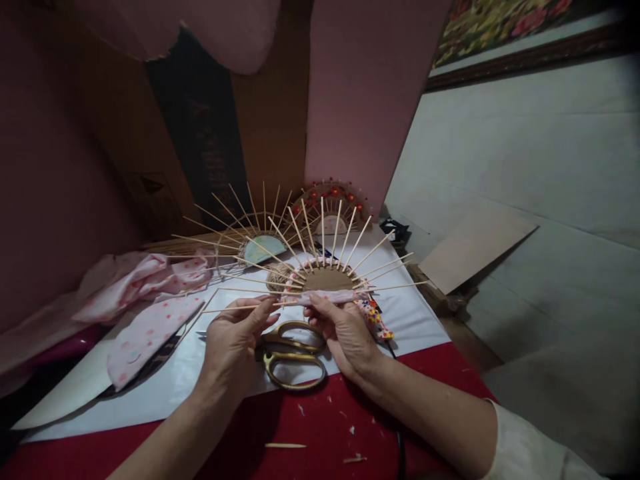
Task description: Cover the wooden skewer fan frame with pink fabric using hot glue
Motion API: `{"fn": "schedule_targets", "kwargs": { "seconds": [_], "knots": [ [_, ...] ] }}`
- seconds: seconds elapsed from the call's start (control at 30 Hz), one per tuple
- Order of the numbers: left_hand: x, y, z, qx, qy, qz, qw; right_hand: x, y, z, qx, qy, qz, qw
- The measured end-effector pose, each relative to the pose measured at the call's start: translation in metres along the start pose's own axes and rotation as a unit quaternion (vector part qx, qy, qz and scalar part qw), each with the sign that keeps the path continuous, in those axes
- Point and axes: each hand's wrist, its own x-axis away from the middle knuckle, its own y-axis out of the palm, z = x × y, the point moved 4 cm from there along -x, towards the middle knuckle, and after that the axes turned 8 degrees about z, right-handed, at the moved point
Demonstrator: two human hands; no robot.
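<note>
A round brown cardboard disc (pixel 324 278) with many thin wooden skewers fanning out from its rim is held above the table. My left hand (pixel 234 340) pinches one skewer (pixel 235 308) that sticks out to the left. My right hand (pixel 344 330) grips a pink fabric strip (pixel 327 297) laid along the disc's near edge, fingers closed on it. A patterned fabric strip (pixel 374 320) hangs beside my right hand.
Gold-handled scissors (pixel 293 357) lie under my hands on a white sheet (pixel 165 387) over a red cloth (pixel 320 433). Pink dotted fabric pieces (pixel 150 300) lie left. Two more skewer discs (pixel 263 248) stand behind. A loose skewer (pixel 285 445) lies near. Cardboard (pixel 475 247) lies on the floor right.
</note>
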Motion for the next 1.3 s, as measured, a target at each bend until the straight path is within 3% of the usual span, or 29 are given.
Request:
{"fn": "schedule_targets", "kwargs": {
  "seconds": [0.6,0.83,1.3],
  "knots": [
    [0.001,-0.0019,-0.0019,0.001,-0.016,-0.001,1.0,0.0036,0.0022,0.0003,0.006,-0.001,-0.003,1.0],
    [0.0019,-0.001,-0.0019,-0.01,0.017,-0.019,1.0,0.0059,0.0045,0.0001,0.007,0.003,-0.002,1.0],
    [0.0049,-0.0012,0.0026,-0.043,0.061,0.003,0.997,0.007,0.0053,0.0004,-0.01,0.013,-0.018,1.0]
  ]
}}
